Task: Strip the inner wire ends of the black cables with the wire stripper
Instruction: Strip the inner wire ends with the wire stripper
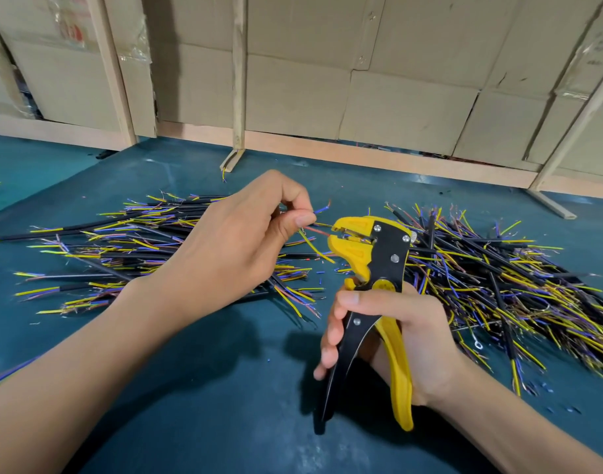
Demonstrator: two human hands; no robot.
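My left hand (238, 234) pinches the inner wires of a black cable between thumb and forefinger; the cable body is hidden under the hand. A red inner wire (315, 230) runs from my fingers into the yellow jaws of the wire stripper (368, 265). A blue wire (322, 209) sticks up past my thumb and a yellow one (313, 248) hangs down. My right hand (395, 333) grips the stripper's black and yellow handles, which stand apart.
A pile of black cables (139, 248) with yellow, blue and red ends lies on the left of the teal table (190, 388). A larger pile (505, 278) lies on the right. Small insulation bits (320, 273) dot the mat. Cardboard walls (378, 80) with wooden framing stand behind.
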